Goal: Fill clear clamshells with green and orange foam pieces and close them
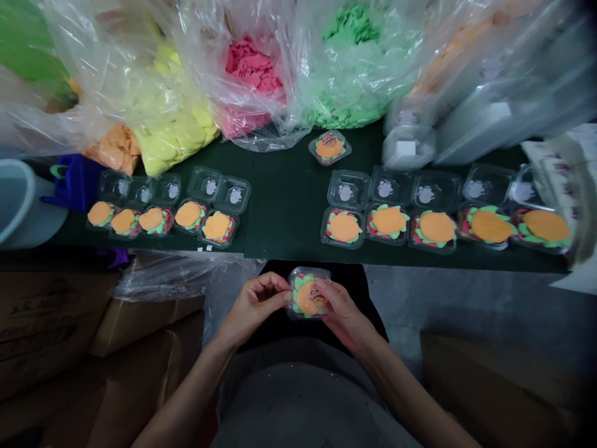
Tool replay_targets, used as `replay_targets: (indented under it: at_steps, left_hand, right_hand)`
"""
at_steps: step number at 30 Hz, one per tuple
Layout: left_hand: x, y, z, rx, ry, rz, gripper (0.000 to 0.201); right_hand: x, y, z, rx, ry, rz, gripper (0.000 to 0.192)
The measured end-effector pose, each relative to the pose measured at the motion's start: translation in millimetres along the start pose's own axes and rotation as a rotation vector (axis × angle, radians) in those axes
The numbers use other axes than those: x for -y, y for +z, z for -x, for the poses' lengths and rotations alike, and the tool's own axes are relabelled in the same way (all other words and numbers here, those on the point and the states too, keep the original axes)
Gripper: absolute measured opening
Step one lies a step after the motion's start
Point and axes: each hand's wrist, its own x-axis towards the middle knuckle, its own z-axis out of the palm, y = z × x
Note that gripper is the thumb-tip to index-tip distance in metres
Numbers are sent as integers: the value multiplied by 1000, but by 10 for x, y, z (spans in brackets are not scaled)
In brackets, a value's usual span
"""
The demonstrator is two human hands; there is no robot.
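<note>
Container gripped at opposite sides by your left hand and right hand, off the counter, likely for steadiness!

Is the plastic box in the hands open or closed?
The plastic box looks closed: its printed lid covers the orange piece. Whether it is latched, I cannot tell.

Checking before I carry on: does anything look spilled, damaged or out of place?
Two small white specks lie near the front edge of the green table, by the left row of open clamshells, perhaps stray scraps. That row is uneven. No spill or damage shows; the clamshell box in the left hand and right hand looks intact.
</note>
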Motion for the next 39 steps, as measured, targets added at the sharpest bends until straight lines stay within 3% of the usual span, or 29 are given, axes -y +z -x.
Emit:
replay_targets:
  at_steps: [6,9,13,15,24,28,34,39]
  left_hand:
    - [-75,5,2,-35,86,-97,29]
    - [-114,-30,14,-2,43,-139,29]
    - [-129,-57,31,58,-181,113,35]
    - [-96,-50,39,46,-231,217,36]
    - [31,61,95,-70,-154,220,32]
    - [15,100,97,-76,-50,104,35]
    - [-55,56,50,-1,52,-304,39]
    - [-26,28,-25,36,99,-410,36]
  right_hand:
    - [19,34,40,3,-29,137,31]
    - [37,43,62,-4,-26,202,36]
    - [29,73,75,33,-2,218,37]
    - [11,87,67,28,-3,196,36]
    - [-29,93,2,-29,-20,108,41]
    - [-21,96,12,-54,-42,127,39]
    - [-29,86,45,-43,-35,194,38]
    - [-66,50,18,-44,-25,178,38]
